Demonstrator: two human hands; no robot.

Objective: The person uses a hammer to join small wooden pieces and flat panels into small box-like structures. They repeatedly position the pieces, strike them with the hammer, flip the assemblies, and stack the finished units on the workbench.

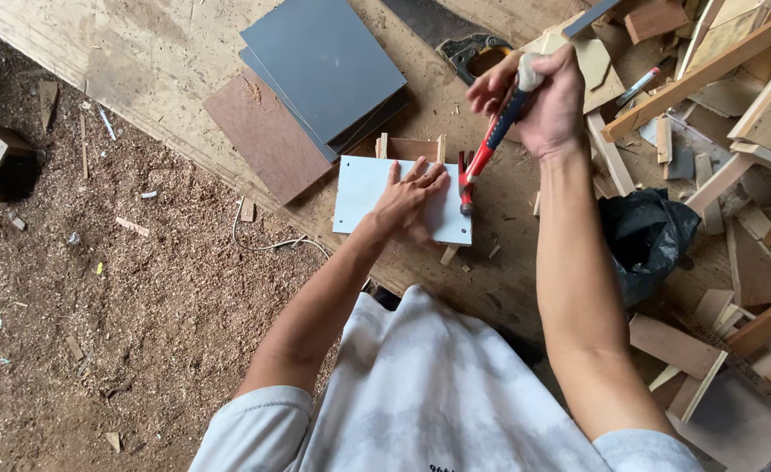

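My left hand point(410, 203) lies flat, fingers spread, on a pale blue-white panel point(361, 190) that rests on a small wooden frame point(410, 147). My right hand point(543, 98) grips the handle of a red and blue claw hammer point(483, 157). Its head hangs at the panel's right edge, close to my left fingertips. Both rest on a worn plywood work surface point(167, 61).
Grey panels point(320, 61) and a brown board point(267, 133) lie stacked behind the frame. A hand saw point(455, 39) lies at the top. Wood offcuts point(735, 105) pile up at right beside a black plastic bag point(648, 236). Sawdust covers the ground point(97, 288) at left.
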